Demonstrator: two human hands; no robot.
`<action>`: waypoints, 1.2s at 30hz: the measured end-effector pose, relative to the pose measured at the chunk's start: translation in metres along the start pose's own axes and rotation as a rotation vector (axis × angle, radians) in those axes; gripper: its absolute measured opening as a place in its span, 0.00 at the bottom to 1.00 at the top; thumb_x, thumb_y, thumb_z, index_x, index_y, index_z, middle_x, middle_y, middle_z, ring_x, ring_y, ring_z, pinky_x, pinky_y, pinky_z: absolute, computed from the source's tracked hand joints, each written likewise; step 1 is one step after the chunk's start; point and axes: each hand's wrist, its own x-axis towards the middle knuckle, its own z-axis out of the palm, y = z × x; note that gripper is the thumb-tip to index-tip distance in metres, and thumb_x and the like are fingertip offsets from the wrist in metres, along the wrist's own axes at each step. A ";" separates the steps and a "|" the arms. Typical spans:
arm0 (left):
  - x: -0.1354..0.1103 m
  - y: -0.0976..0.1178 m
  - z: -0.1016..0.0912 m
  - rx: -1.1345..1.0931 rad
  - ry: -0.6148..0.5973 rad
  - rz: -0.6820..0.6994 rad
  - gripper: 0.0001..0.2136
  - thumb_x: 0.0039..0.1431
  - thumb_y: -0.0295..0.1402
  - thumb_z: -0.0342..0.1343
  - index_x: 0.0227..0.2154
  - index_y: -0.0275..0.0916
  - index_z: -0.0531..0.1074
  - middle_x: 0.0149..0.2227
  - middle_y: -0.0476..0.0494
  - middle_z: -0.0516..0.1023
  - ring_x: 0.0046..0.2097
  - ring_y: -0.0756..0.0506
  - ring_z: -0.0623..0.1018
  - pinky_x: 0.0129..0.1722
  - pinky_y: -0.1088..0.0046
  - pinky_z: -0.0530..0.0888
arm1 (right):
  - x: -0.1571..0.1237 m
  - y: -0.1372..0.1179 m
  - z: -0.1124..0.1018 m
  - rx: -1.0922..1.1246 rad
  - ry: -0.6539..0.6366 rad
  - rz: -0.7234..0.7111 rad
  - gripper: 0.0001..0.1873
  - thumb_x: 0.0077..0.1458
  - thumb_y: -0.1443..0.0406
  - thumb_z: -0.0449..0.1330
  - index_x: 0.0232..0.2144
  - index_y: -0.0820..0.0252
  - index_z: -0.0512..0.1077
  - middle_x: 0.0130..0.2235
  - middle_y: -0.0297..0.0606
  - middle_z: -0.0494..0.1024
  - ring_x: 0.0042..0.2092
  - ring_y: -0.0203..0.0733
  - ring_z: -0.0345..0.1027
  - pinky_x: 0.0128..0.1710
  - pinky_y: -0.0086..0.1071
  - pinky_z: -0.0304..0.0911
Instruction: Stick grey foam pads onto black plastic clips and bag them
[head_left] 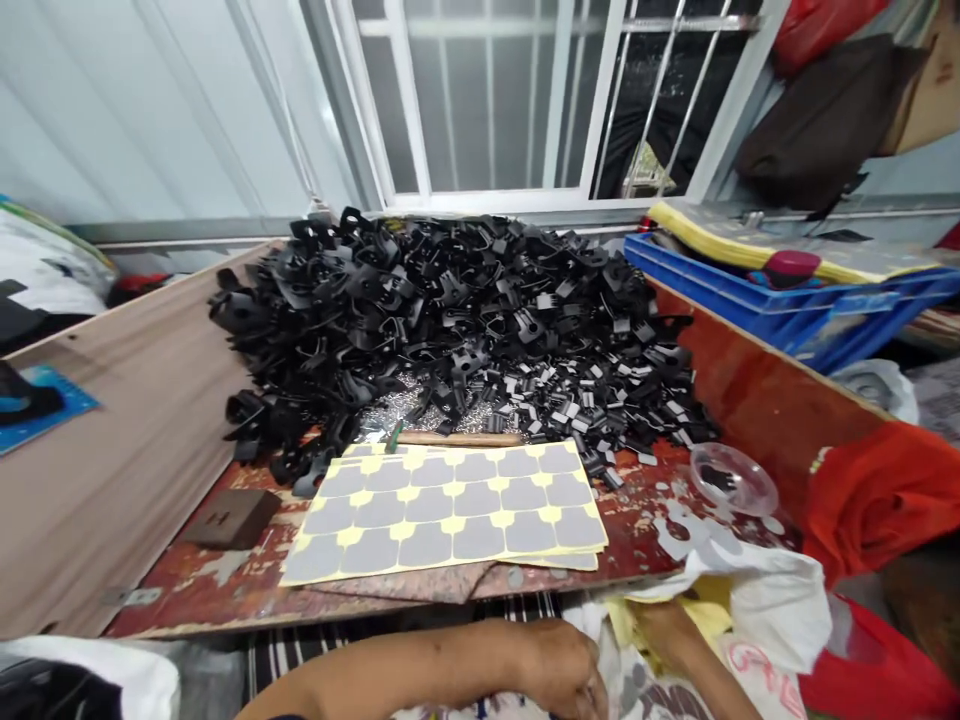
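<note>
At the lower edge of the head view, my left hand [564,668] is closed, its curled fingers at the side of a white bag [780,605] and gripping its material. My right hand [664,632] reaches into the mouth of this bag, where yellow material [709,600] shows around it. Its fingers are hidden inside. On the worktable ahead lie stacked sheets of grey stickers [480,503] with yellow backing. Behind them rises a large heap of black plastic clips [450,290], with smaller black and grey pieces [592,400] at its right front.
A brown block [232,519] sits left of the sheets, and a clear round dish [733,480] with a black piece stands right. Wooden side boards [142,400] flank the worktable [420,590]. A blue crate [765,300] and red cloth [885,500] are at right.
</note>
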 end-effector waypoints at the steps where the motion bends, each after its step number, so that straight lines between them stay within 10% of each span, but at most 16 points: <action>1: -0.013 0.004 -0.010 -0.072 0.047 0.031 0.05 0.57 0.40 0.64 0.33 0.48 0.84 0.32 0.47 0.79 0.37 0.43 0.80 0.34 0.72 0.74 | -0.005 0.004 -0.009 0.012 -0.039 -0.004 0.12 0.37 0.62 0.58 0.25 0.52 0.80 0.31 0.46 0.83 0.33 0.60 0.80 0.31 0.46 0.72; 6: -0.105 0.032 -0.075 -0.463 0.384 0.007 0.16 0.61 0.39 0.63 0.51 0.45 0.83 0.41 0.43 0.81 0.37 0.45 0.78 0.40 0.70 0.73 | -0.007 -0.005 -0.087 0.089 -0.392 -0.084 0.12 0.50 0.59 0.60 0.30 0.48 0.84 0.33 0.47 0.85 0.34 0.60 0.82 0.33 0.44 0.75; 10: -0.171 0.033 -0.101 -0.740 0.766 -0.173 0.10 0.65 0.38 0.59 0.44 0.42 0.82 0.40 0.43 0.80 0.41 0.45 0.76 0.43 0.69 0.71 | 0.051 -0.101 -0.132 0.269 -0.542 -0.261 0.19 0.69 0.55 0.52 0.41 0.48 0.83 0.40 0.41 0.86 0.41 0.51 0.81 0.41 0.38 0.73; 16: -0.210 0.012 -0.075 -1.188 1.131 -0.322 0.19 0.57 0.49 0.68 0.40 0.39 0.76 0.30 0.49 0.76 0.30 0.50 0.71 0.33 0.75 0.66 | 0.205 -0.285 -0.074 0.260 -0.169 -0.417 0.18 0.69 0.60 0.52 0.36 0.58 0.81 0.38 0.39 0.83 0.41 0.43 0.75 0.43 0.31 0.66; 21: -0.233 0.016 -0.068 -1.227 1.197 -0.313 0.21 0.56 0.48 0.70 0.43 0.37 0.77 0.31 0.46 0.78 0.31 0.50 0.74 0.31 0.76 0.68 | 0.273 -0.365 -0.026 0.209 -0.138 -0.424 0.11 0.65 0.63 0.61 0.36 0.64 0.81 0.39 0.47 0.80 0.43 0.46 0.74 0.46 0.34 0.65; 25: -0.249 0.013 -0.084 -1.393 1.333 -0.201 0.29 0.60 0.44 0.68 0.59 0.38 0.69 0.36 0.42 0.80 0.33 0.48 0.78 0.33 0.75 0.73 | 0.227 -0.357 -0.029 0.278 -0.134 -0.666 0.12 0.66 0.70 0.58 0.43 0.60 0.81 0.45 0.44 0.80 0.46 0.45 0.74 0.49 0.35 0.66; 29: -0.243 -0.002 -0.099 -1.619 1.175 -0.051 0.38 0.58 0.43 0.68 0.68 0.45 0.60 0.47 0.37 0.79 0.41 0.41 0.82 0.38 0.65 0.81 | 0.134 -0.324 -0.035 0.552 -0.129 -1.175 0.17 0.67 0.73 0.55 0.50 0.55 0.79 0.47 0.42 0.81 0.47 0.43 0.76 0.46 0.35 0.73; 36: -0.219 -0.024 -0.117 -1.437 1.367 -0.276 0.32 0.51 0.24 0.67 0.58 0.48 0.63 0.44 0.46 0.71 0.38 0.47 0.79 0.32 0.70 0.83 | 0.052 -0.291 -0.031 0.626 -0.162 -0.532 0.15 0.69 0.70 0.51 0.50 0.56 0.75 0.47 0.44 0.80 0.50 0.45 0.76 0.49 0.40 0.74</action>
